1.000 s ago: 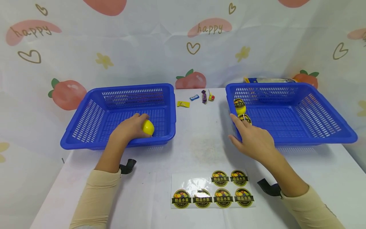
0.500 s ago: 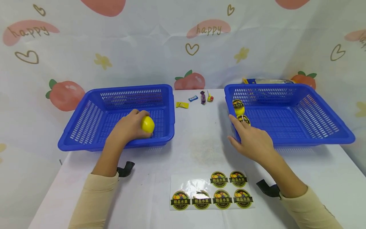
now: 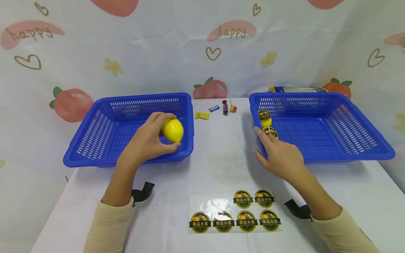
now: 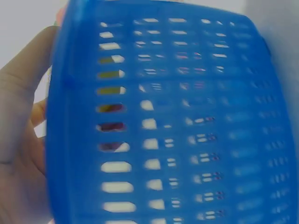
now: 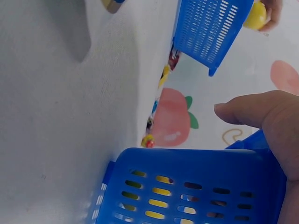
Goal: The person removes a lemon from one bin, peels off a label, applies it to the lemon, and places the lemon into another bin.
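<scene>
Lemon (image 3: 172, 130) is held by the curled fingers of the left hand (image 3: 148, 142) above the left basket (image 3: 95, 154). The right basket's (image 3: 348, 154) rim is touched by the relaxed right hand (image 3: 280, 154).

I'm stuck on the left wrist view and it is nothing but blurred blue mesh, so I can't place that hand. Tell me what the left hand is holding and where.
Observer: The left hand grips a smooth yellow lemon, held above the near right corner of the left blue slotted plastic basket.
Operator: Report the right hand.
Observer: The right hand rests on the near left corner of the right blue slotted plastic basket, index finger pointing in.
Operator: Say what lies in that basket.
Observer: Two yellow lemons with round dark labels sit against its left wall.
Operator: Name what's in front of me.
Observer: A glossy sheet of round dark fruit stickers lies on the white table.
</scene>
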{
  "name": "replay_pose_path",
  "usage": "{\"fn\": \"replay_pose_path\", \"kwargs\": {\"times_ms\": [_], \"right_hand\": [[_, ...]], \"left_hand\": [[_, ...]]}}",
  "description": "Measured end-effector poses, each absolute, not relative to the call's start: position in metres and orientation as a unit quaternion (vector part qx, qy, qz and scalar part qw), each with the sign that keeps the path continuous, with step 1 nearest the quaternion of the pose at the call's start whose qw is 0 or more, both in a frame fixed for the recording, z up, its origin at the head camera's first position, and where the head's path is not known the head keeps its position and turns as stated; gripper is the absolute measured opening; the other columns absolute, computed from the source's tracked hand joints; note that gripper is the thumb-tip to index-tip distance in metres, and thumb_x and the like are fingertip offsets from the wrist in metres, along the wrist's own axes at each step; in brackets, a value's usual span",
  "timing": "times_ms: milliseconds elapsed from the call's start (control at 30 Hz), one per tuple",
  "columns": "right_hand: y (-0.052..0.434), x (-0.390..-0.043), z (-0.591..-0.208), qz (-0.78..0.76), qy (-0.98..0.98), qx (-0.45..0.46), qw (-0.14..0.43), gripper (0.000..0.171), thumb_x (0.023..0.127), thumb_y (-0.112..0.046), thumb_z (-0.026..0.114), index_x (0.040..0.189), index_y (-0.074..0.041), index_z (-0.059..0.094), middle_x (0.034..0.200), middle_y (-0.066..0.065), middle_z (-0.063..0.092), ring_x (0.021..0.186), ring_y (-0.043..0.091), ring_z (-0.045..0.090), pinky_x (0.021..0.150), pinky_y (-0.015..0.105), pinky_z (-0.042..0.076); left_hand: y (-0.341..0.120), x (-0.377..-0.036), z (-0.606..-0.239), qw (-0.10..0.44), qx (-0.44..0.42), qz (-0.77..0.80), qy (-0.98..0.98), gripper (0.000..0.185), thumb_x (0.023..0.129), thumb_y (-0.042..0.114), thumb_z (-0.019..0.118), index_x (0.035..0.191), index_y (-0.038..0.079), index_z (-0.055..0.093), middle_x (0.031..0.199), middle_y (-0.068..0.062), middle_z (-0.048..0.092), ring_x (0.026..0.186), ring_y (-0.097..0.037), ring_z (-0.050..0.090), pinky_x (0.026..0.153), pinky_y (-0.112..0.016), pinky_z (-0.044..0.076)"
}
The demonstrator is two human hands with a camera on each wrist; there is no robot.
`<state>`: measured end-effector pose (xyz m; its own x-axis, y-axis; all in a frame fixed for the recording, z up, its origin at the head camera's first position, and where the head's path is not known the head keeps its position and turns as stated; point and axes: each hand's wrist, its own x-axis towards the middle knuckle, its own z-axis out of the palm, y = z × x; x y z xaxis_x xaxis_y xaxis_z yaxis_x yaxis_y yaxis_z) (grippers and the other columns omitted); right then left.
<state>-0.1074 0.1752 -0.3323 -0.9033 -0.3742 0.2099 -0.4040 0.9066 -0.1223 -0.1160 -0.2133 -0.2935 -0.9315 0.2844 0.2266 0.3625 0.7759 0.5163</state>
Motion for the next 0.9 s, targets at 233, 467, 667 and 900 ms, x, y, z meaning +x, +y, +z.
{"fn": "replay_pose_path", "kwargs": {"times_ms": [233,467,667,900], "right_hand": [[0.175,-0.108,-0.334,0.08,-0.969,0.208,0.103,0.067,0.09,-0.031,0.071,0.149,-0.013,0.044,0.104,0.022,0.067,0.053,0.025,0.051,0.04,0.041,0.043],[0.176,-0.107,-0.334,0.081,-0.97,0.206,0.102,0.068,0.09,-0.031,0.071,0.149,-0.013,0.044,0.103,0.022,0.067,0.051,0.023,0.048,0.04,0.038,0.041],[0.175,-0.107,-0.335,0.08,-0.97,0.207,0.103,0.068,0.09,-0.03,0.072,0.149,-0.013,0.043,0.102,0.022,0.067,0.05,0.022,0.046,0.039,0.037,0.04],[0.176,-0.107,-0.335,0.078,-0.969,0.208,0.107,0.068,0.09,-0.031,0.073,0.149,-0.012,0.044,0.099,0.021,0.067,0.051,0.022,0.047,0.039,0.038,0.042]], "left_hand": [[-0.194,-0.104,-0.28,0.104,-0.228,-0.299,-0.921,0.073,0.073,0.03,0.089,0.136,0.018,0.053,0.136,-0.006,0.048,0.1,-0.025,0.059,0.085,-0.046,0.056],[-0.164,-0.1,-0.274,0.127,-0.299,-0.278,-0.904,0.073,0.072,0.036,0.091,0.133,0.015,0.057,0.13,-0.007,0.053,0.108,-0.024,0.058,0.091,-0.043,0.053],[-0.139,-0.101,-0.277,0.128,-0.347,-0.263,-0.891,0.072,0.071,0.039,0.09,0.132,0.015,0.058,0.129,-0.007,0.055,0.106,-0.02,0.057,0.088,-0.037,0.054],[-0.112,-0.099,-0.286,0.102,-0.388,-0.266,-0.876,0.071,0.071,0.036,0.09,0.131,0.015,0.058,0.126,-0.003,0.055,0.106,-0.016,0.056,0.089,-0.029,0.052]]}}
